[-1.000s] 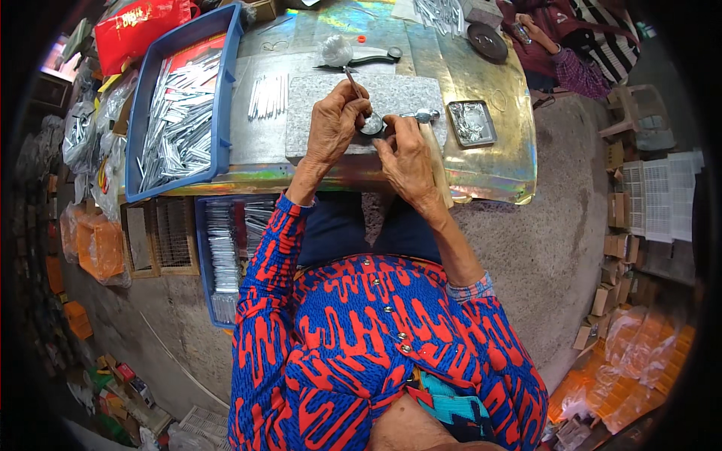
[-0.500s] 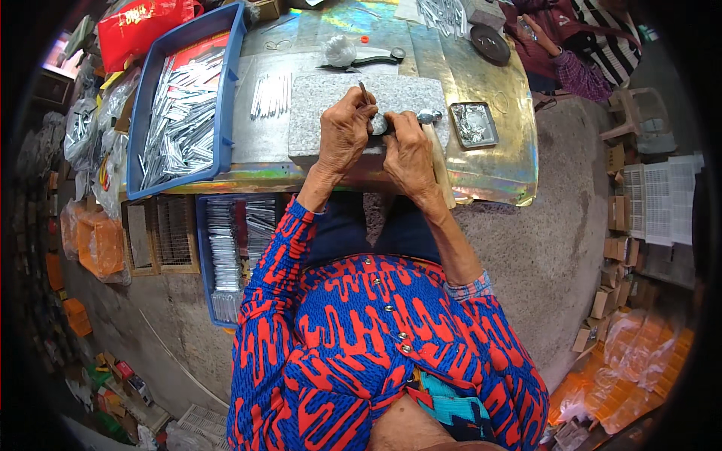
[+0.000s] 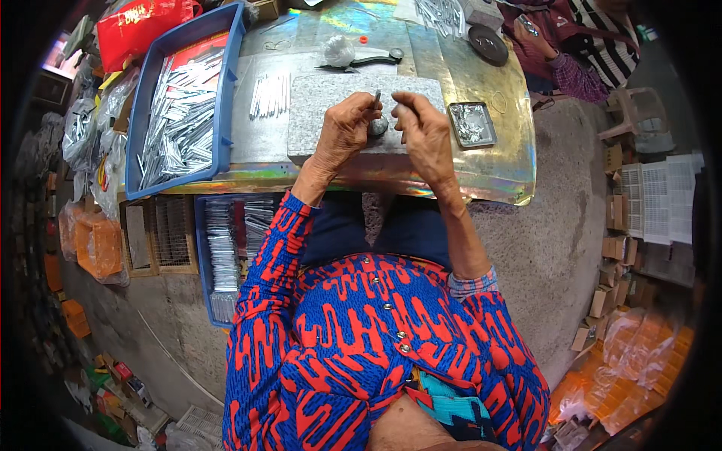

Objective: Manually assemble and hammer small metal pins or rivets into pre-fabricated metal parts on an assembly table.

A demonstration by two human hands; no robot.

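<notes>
My left hand (image 3: 346, 131) is closed round a thin dark rod (image 3: 377, 96), whose end sticks up above the fingers. Beside those fingertips a rounded grey metal piece (image 3: 378, 126) sits on a speckled stone block (image 3: 316, 89). My right hand (image 3: 425, 139) is raised over the block's right part, fingers bent but apart, with nothing visible between them. Left of the block, several flat silver strips (image 3: 271, 96) lie side by side. A small square metal tray (image 3: 492, 134) of shiny small parts stands to the right of my right hand.
A blue bin (image 3: 227, 113) of silver strips stands at the left of the table. Behind the block lie black-handled cutters (image 3: 376, 60) and a clear plastic bundle (image 3: 340, 51). A dark round dish (image 3: 489, 45) is at the far right, near another person's hand (image 3: 534, 37).
My right hand has come off the rounded metal piece and moved right. The wooden-handled hammer beside it is now out of sight. The rod in my left hand stands more upright.
</notes>
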